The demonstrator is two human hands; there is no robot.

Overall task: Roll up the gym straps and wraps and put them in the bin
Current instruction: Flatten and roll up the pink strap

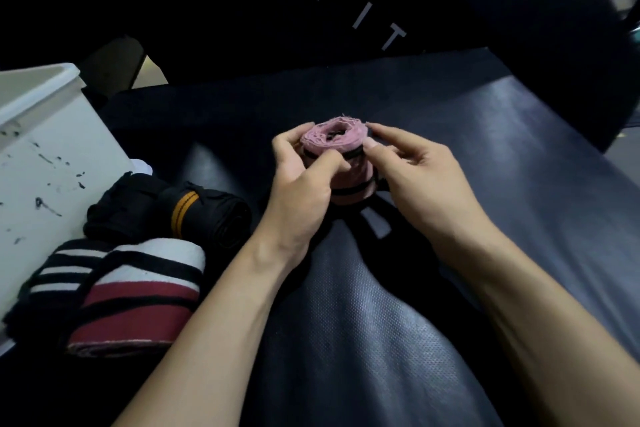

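Above dark padded worktop (519, 156), pink wrap (334, 135) rolled, pinched between left hand (298, 191) and right hand (419, 177), fingers curled round sides. Soft, light, springy; likely unrolls if loosened, so grip round outer layer. Bin (41, 121) far left.

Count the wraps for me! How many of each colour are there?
Pink wrap, held in both hands: 1
Black wrap with orange stripes: 1
Black wrap with white stripes: 1
Red, white and black wrap: 1
Total: 4
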